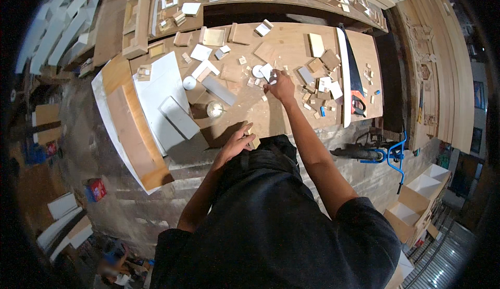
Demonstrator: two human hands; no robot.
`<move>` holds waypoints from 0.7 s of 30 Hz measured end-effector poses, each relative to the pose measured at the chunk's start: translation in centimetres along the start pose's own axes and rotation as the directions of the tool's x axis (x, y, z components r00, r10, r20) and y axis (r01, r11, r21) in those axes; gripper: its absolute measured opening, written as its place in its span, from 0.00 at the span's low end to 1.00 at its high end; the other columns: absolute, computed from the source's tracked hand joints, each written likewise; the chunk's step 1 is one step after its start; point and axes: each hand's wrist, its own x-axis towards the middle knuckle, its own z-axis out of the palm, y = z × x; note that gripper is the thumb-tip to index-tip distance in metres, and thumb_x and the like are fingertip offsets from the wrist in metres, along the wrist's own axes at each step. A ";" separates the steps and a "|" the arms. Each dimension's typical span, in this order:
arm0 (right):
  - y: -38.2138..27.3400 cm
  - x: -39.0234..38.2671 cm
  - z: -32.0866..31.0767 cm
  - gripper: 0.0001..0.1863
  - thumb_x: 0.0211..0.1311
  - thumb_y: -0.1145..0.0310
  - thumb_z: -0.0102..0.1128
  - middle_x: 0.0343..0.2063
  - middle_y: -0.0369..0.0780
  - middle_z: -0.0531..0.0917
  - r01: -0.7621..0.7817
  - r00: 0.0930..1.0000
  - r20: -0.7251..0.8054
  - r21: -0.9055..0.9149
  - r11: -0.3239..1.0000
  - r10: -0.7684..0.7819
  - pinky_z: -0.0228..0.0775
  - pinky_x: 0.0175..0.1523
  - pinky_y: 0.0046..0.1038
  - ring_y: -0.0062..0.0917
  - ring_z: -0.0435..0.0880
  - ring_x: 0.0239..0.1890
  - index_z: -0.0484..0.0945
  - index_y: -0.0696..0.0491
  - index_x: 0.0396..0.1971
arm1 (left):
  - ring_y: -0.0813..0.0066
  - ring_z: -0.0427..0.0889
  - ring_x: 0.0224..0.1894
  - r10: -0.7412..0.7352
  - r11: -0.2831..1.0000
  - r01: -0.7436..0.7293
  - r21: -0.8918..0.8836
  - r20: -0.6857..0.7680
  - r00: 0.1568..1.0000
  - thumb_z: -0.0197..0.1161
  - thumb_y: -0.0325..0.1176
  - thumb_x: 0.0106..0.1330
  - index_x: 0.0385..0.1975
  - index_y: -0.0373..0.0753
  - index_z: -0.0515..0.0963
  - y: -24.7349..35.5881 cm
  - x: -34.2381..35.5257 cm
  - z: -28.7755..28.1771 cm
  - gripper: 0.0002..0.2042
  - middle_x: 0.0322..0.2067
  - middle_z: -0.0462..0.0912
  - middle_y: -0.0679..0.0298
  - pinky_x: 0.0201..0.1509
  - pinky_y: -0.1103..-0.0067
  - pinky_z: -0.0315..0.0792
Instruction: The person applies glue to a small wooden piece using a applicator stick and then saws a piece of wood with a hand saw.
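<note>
A: Colours of the held pieces?
B: Flat white square-cornered piece (pixel 266 72); pale yellow-tan wooden block (pixel 254 142).
A: Surface under?
B: Broad plywood tabletop (pixel 291 39), warm tan.
A: Long-bladed handsaw (pixel 354 67)?
B: Blade blackish, grip red-orange with black.
A: More whites?
B: Long narrow strip (pixel 345 80), flat round disc (pixel 189 83); both plain.
A: Blue noted?
B: Bent metal tubing (pixel 402 173), bright blue.
A: Clothing, ground?
B: Short-sleeved cloth shirt (pixel 281 216), black. Hard floor (pixel 99 148), mottled grey-brown.
</note>
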 end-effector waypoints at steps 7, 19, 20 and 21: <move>0.8 0.8 1.7 0.25 0.46 0.65 0.73 0.43 0.45 0.80 -0.003 1.000 -0.024 -0.177 0.984 -0.001 0.76 0.51 0.43 0.46 0.81 0.47 0.78 0.48 0.47 | 0.70 0.80 0.47 0.055 0.998 -0.054 0.033 -0.032 0.998 0.60 0.42 0.72 0.67 0.33 0.63 -3.0 -1.3 -1.0 0.29 0.54 0.77 0.52 0.39 0.75 0.82; 2.5 1.2 -1.2 0.14 0.51 0.63 0.63 0.33 0.48 0.85 -0.063 0.981 -0.186 -0.053 0.997 0.052 0.77 0.44 0.41 0.45 0.85 0.38 0.85 0.55 0.35 | 0.74 0.80 0.37 0.077 0.959 -0.068 0.277 -0.023 0.997 0.61 0.41 0.70 0.53 0.33 0.76 0.1 -0.9 -1.3 0.19 0.37 0.84 0.60 0.40 0.74 0.76; 2.4 0.8 -1.8 0.14 0.51 0.63 0.63 0.32 0.49 0.85 -0.103 0.966 -0.233 0.064 0.993 0.115 0.77 0.44 0.40 0.44 0.85 0.38 0.84 0.55 0.36 | 0.75 0.80 0.37 0.086 0.949 -0.076 0.305 -0.021 0.996 0.61 0.41 0.70 0.52 0.33 0.77 0.2 -0.8 -1.5 0.19 0.36 0.84 0.59 0.41 0.74 0.75; 2.4 0.2 -2.4 0.15 0.51 0.63 0.63 0.31 0.49 0.85 -0.136 0.945 -0.270 0.182 0.974 0.183 0.77 0.44 0.40 0.44 0.86 0.37 0.84 0.56 0.36 | 0.74 0.79 0.36 0.113 0.949 -0.096 0.301 -0.039 0.993 0.61 0.40 0.70 0.50 0.32 0.77 -0.1 -0.8 -1.6 0.18 0.35 0.84 0.59 0.41 0.74 0.74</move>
